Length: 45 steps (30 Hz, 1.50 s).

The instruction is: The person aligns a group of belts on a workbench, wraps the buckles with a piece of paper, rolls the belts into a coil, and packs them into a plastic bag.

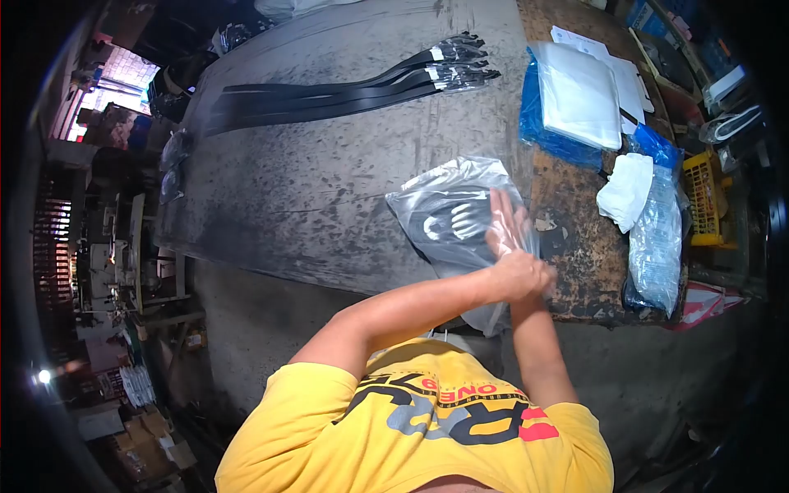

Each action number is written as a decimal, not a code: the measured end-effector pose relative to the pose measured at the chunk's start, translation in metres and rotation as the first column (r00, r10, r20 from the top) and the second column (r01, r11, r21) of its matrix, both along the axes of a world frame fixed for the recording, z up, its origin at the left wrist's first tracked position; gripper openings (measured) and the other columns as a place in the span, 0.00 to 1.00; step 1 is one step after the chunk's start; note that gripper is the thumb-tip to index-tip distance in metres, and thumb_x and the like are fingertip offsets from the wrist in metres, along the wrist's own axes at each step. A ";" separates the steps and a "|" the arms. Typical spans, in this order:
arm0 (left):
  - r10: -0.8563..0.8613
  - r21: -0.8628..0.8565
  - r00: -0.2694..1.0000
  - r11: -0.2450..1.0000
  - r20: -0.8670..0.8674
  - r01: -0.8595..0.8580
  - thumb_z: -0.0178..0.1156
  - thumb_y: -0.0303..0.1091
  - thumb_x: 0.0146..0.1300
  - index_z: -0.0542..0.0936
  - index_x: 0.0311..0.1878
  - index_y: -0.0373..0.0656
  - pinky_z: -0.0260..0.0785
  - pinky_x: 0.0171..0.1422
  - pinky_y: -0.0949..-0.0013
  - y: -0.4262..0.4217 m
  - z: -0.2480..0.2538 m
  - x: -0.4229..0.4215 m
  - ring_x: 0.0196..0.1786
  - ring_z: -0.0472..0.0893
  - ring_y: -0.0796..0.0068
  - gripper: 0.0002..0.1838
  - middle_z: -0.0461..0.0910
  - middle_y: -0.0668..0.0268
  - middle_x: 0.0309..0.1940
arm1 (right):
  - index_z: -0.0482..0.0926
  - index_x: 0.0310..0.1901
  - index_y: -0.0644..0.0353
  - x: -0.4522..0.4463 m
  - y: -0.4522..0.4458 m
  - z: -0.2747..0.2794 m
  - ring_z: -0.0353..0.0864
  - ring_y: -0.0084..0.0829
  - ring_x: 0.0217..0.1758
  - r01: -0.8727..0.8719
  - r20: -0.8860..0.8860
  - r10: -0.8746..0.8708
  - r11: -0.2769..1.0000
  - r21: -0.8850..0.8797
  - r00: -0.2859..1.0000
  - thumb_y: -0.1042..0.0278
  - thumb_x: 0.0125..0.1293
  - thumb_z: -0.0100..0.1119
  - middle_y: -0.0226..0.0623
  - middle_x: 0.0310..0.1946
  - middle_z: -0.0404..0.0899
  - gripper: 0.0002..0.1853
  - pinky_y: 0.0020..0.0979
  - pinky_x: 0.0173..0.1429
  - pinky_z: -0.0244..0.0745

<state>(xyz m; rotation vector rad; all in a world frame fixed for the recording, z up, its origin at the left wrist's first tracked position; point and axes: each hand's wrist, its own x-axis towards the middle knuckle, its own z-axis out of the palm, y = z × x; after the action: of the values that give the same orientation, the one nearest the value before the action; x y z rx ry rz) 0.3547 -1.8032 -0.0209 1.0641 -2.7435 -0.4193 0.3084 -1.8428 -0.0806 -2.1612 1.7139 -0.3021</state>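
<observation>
A clear plastic bag (485, 177) lies near the table's front edge, with a flat black item (440, 215) bearing white shapes inside; its kind is unclear. My right hand (505, 223) reaches into the bag, fingers stretched out and seen through the plastic, beside the white shapes. Crossing over the right wrist, my left hand (526, 276) is closed on the gathered edge of the bag. Part of the bag hangs below my left forearm over the table edge.
Long black strips (329, 103) with wrapped ends lie across the far table (271, 181). To the right are a stack of clear plastic bags (579, 94), papers (629, 82), a white scrap (626, 193), a plastic-wrapped bundle (655, 246) and a yellow basket (700, 197).
</observation>
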 end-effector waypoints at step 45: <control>0.360 -0.016 0.924 0.931 -0.133 -0.365 0.58 0.44 0.59 0.67 0.66 0.53 0.53 0.64 0.49 -0.077 -0.069 0.159 0.66 0.61 0.49 0.30 0.63 0.58 0.66 | 0.52 0.70 0.64 0.004 -0.003 0.135 0.47 0.52 0.74 0.230 0.330 -0.200 0.972 -0.054 0.922 0.43 0.66 0.48 0.54 0.69 0.54 0.40 0.47 0.75 0.37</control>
<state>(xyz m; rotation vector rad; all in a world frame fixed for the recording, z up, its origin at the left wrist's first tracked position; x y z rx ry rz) 0.5136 -1.8798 -0.0897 1.4422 -2.3614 -0.3580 0.3125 -1.8462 0.0542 -1.8536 1.7715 -0.7643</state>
